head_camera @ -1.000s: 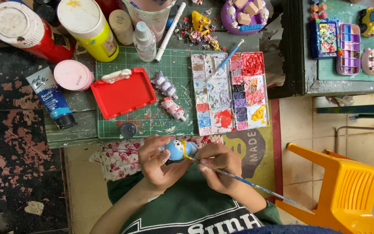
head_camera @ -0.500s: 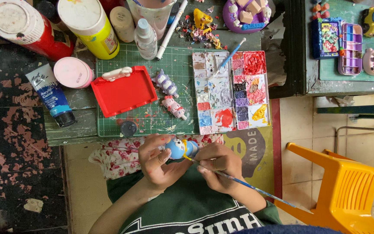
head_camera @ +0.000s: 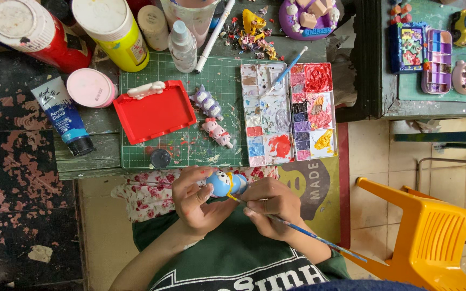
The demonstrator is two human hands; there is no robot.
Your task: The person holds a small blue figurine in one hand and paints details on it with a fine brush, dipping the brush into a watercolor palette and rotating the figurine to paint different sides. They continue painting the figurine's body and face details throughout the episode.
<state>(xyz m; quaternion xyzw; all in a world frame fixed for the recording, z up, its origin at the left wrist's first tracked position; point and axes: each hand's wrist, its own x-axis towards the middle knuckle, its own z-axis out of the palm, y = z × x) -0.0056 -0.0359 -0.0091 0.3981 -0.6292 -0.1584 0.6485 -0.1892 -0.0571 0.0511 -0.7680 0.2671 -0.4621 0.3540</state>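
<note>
- left hand [head_camera: 196,200] grips a small glossy blue figurine [head_camera: 225,184], long axis lying sideways, pointing right
- right hand [head_camera: 273,207] pinches a thin paintbrush [head_camera: 319,240], tip touching the figurine

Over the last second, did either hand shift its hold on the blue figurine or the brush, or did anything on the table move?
No visible change. The left hand still cradles the small blue painted figurine, and the right hand keeps its grip on the thin blue-handled paintbrush, tip at the figurine. The red rectangular tray, the paint palette and the two small pastel figurines lie where they were.
</note>
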